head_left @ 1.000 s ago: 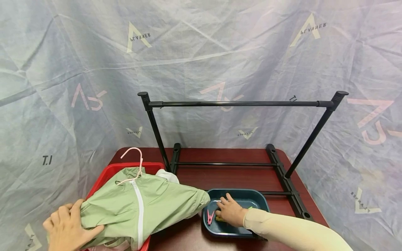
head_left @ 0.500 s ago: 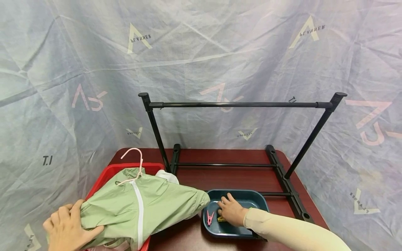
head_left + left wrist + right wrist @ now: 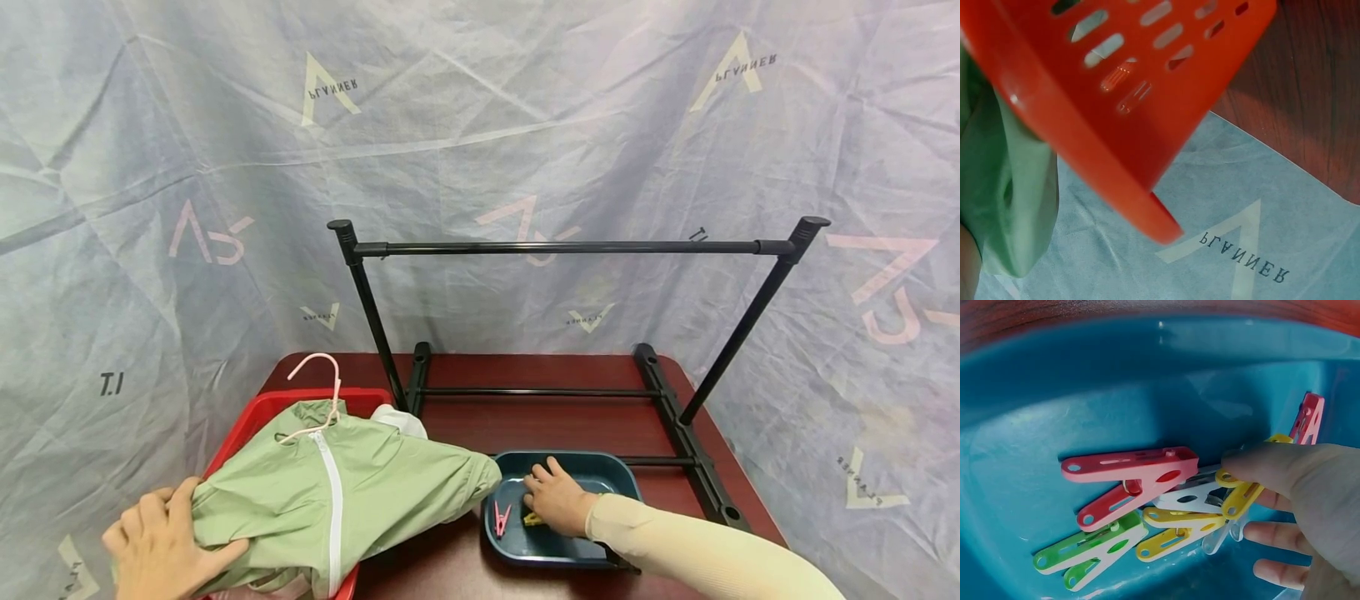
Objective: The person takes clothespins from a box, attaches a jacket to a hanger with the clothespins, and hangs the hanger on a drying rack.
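Note:
A yellow clothespin [image 3: 1241, 499] is pinched by my right hand [image 3: 561, 504], low in a dark blue tray [image 3: 517, 557]. Around it in the tray lie a pink clothespin [image 3: 1132, 478], a green and white one [image 3: 1094, 550], another yellow one [image 3: 1182, 528] and a white one [image 3: 1191, 499]; a further pink one [image 3: 501, 520] lies near the tray's left side. My left hand [image 3: 161, 537] rests on the left side of a light green zip jacket [image 3: 390, 475], thumb spread. The jacket, with a pink hanger [image 3: 335, 396] in its collar, lies over a red basket [image 3: 258, 408].
A black clothes rack stands on the dark red table [image 3: 540, 425], its top bar [image 3: 570, 248] running above and behind the tray. White fabric [image 3: 401, 421] shows at the basket's right edge. Printed grey sheeting [image 3: 480, 167] hangs behind and at both sides.
My right hand has shifted slightly right and away from me inside the tray, and the yellow clothespin has moved with it. The left hand and jacket stay where they were.

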A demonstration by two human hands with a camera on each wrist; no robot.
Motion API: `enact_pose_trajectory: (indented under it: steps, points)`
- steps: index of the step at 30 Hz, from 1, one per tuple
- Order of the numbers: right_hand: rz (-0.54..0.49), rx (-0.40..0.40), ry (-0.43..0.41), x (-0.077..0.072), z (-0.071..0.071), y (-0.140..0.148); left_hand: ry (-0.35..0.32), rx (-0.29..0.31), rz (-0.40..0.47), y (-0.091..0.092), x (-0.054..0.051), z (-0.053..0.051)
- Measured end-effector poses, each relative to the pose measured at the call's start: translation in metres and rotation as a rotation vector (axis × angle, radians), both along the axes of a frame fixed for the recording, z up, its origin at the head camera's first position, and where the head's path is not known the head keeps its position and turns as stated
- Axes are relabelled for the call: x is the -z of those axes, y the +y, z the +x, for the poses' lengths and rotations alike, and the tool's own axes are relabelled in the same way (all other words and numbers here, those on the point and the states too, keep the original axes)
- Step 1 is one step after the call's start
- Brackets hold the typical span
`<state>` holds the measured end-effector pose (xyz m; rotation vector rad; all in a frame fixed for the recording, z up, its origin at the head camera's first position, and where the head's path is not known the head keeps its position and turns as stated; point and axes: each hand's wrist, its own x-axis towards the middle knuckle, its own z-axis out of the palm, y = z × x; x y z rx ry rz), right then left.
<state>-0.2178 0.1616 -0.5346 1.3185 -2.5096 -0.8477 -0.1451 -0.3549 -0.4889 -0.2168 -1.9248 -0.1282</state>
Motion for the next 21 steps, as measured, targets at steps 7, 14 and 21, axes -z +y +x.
enact_pose_trajectory:
  steps: [7,14,21]
  points:
    - [0.01,0.028,-0.013,-0.003,-0.001,0.002,-0.004,-0.006,-0.003,0.0,0.001,0.0]
    - [-0.003,0.045,-0.017,-0.007,-0.003,0.006,-0.02,-0.015,-0.015,-0.005,0.006,-0.002]
    - [-0.039,0.036,-0.014,-0.013,-0.005,0.011,-0.004,-0.013,-0.016,-0.008,0.008,-0.003]
